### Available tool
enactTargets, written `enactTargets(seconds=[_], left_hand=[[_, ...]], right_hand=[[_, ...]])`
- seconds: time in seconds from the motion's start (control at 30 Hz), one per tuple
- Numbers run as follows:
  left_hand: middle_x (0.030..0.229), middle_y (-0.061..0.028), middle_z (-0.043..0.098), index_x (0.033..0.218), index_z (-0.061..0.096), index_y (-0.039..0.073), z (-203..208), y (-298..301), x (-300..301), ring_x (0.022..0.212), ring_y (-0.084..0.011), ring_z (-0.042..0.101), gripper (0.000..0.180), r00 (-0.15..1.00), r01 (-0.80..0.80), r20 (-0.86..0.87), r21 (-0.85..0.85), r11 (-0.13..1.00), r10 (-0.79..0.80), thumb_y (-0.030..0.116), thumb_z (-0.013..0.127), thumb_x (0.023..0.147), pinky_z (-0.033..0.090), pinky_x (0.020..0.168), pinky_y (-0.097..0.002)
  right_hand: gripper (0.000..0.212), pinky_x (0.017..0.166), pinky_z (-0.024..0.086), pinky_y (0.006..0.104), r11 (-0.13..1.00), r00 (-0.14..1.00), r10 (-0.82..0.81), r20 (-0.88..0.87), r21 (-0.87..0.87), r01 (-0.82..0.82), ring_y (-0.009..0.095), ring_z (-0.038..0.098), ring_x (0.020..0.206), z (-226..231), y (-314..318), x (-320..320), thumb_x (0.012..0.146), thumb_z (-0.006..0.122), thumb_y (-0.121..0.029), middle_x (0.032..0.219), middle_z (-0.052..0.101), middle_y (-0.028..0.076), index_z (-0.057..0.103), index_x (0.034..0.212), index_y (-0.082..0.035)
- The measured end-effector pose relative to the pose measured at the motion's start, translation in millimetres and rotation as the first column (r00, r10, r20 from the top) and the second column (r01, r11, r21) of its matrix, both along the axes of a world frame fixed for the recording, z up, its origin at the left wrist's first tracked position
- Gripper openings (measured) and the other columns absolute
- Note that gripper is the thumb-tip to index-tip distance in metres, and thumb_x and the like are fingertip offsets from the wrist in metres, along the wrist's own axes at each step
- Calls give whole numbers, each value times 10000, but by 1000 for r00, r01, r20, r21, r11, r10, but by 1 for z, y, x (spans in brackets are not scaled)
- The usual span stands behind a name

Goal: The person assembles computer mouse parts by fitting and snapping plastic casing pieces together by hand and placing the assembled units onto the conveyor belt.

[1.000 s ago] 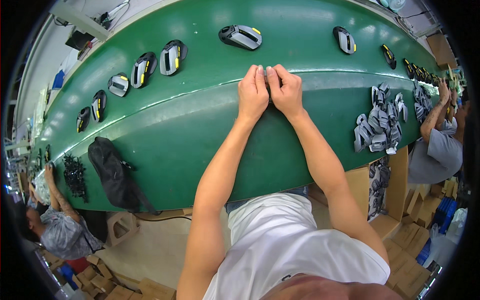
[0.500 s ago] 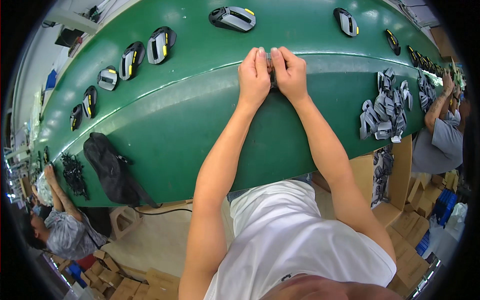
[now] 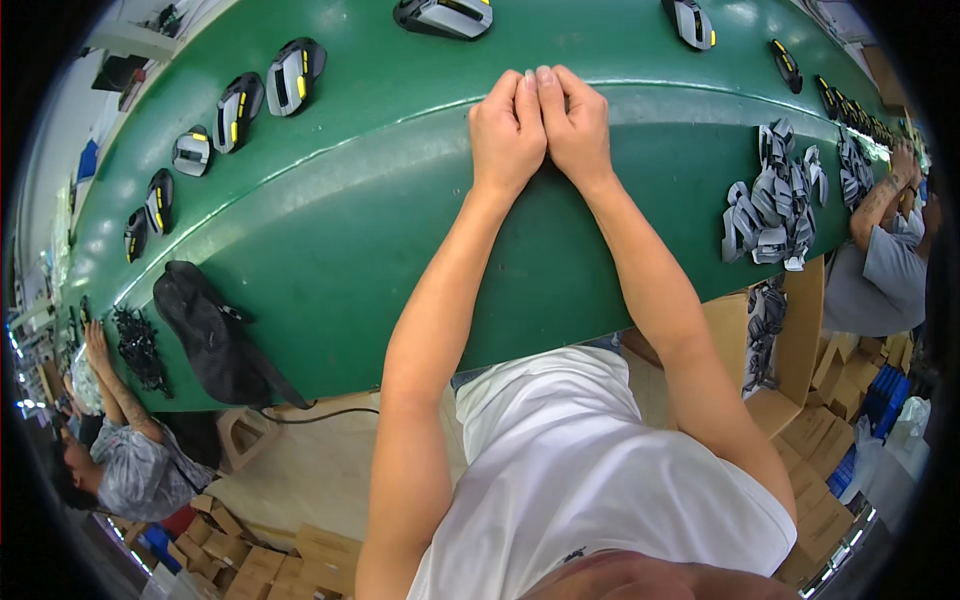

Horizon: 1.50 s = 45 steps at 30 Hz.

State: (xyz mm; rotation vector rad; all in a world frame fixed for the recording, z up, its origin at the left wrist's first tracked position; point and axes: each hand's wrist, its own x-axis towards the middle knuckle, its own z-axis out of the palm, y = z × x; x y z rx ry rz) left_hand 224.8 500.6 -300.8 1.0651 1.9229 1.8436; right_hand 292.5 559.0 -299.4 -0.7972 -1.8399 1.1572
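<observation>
My left hand (image 3: 505, 138) and my right hand (image 3: 575, 128) are pressed together over the middle of the green table (image 3: 370, 230). Their fingers are curled inward and both thumbs lie side by side, pointing away from me. Whatever the hands close on is hidden by the fingers and palms. Beyond them lies a black and grey mouse-shaped piece (image 3: 445, 17) with yellow parts. To the right rests a heap of loose grey shells (image 3: 775, 200).
Similar mouse-shaped pieces (image 3: 290, 78) stretch along the table's far side. A black bag (image 3: 205, 320) and a pile of small black parts (image 3: 140, 345) lie at left. An open carton (image 3: 795, 340) stands at right. Co-workers sit at both sides.
My hands have drawn closer together, and the small dark and grey piece that showed between them is now hidden. The view has shifted slightly, so the far pieces appear higher.
</observation>
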Motion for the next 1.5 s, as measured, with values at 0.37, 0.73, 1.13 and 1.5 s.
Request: enactTargets(seconds=[0.37, 0.73, 1.13, 1.5], left_hand=[[499, -7, 384, 646, 433, 8, -2, 2, 4, 491, -77, 309, 320, 999, -32, 6, 25, 999, 32, 162, 503, 918, 274, 423, -280], [510, -3, 414, 635, 427, 15, -15, 7, -7, 492, -75, 322, 331, 971, 72, 219, 126, 989, -99, 162, 486, 926, 287, 434, -262], [597, 45, 416, 710, 439, 57, -13, 5, 4, 519, -24, 355, 309, 964, 86, 233, 183, 979, -128, 214, 428, 975, 301, 440, -193], [576, 29, 425, 687, 431, 41, -13, 6, 6, 519, -42, 365, 317, 1000, 21, -9, 103, 994, -20, 190, 439, 966, 319, 447, -219]], right_hand=[[319, 453, 338, 344, 993, 994, -110, -9, -45, 110, 212, 381, 456, -6, -3, -3, 883, 515, -205, 517, 452, 128, 484, 646, 6], [306, 393, 333, 317, 953, 994, 7, -113, 303, 27, 200, 388, 387, 4, -5, -2, 886, 540, -165, 480, 429, 115, 470, 632, -10], [383, 447, 354, 282, 991, 979, -17, -201, -130, -10, 106, 393, 476, -9, 4, -2, 954, 431, -251, 506, 443, 44, 500, 673, -2], [378, 451, 359, 312, 996, 996, -19, -83, -86, 12, 148, 398, 460, -10, 6, 1, 947, 439, -245, 508, 450, 78, 479, 663, 2]])
